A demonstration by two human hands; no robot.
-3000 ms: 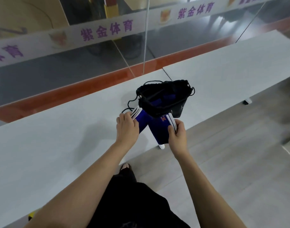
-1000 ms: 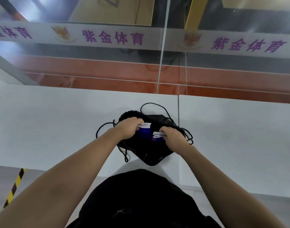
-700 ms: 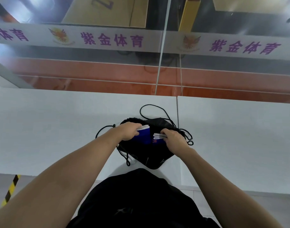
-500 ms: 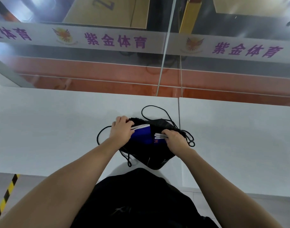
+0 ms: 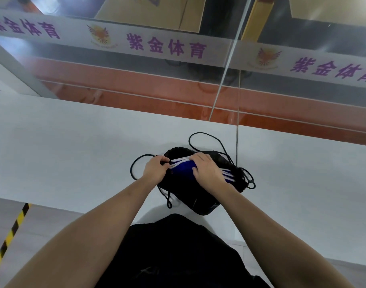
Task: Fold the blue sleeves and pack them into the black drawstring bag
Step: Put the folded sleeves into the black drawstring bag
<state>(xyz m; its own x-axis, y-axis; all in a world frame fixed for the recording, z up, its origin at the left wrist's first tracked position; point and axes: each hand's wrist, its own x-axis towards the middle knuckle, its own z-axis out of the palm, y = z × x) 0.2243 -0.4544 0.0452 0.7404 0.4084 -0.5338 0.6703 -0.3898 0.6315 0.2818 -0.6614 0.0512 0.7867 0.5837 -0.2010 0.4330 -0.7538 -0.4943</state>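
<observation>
White laminate bench (image 5: 74, 146) carries the soft black drawstring bag (image 5: 190, 196) at its near edge. Left hand (image 5: 156, 169) pinches the bag's rim; right hand (image 5: 207, 171) presses flat, fingers spread, on the folded blue sleeves with white stripes (image 5: 183, 170) half inside. Light, limp fabric: best gripped at the folds. Beyond, glass reflects an orange floor.

The bag (image 5: 195, 196) is black, with black cords (image 5: 207, 138) looping off it. The sleeves (image 5: 183, 170) in it are deep blue with white stripes at the ends. The table (image 5: 74, 146) is plain white. Behind it runs an orange-red band (image 5: 136, 84), and a pale banner (image 5: 167, 46) carries purple characters. Black-and-yellow striped tape (image 5: 9, 235) marks the grey floor.
</observation>
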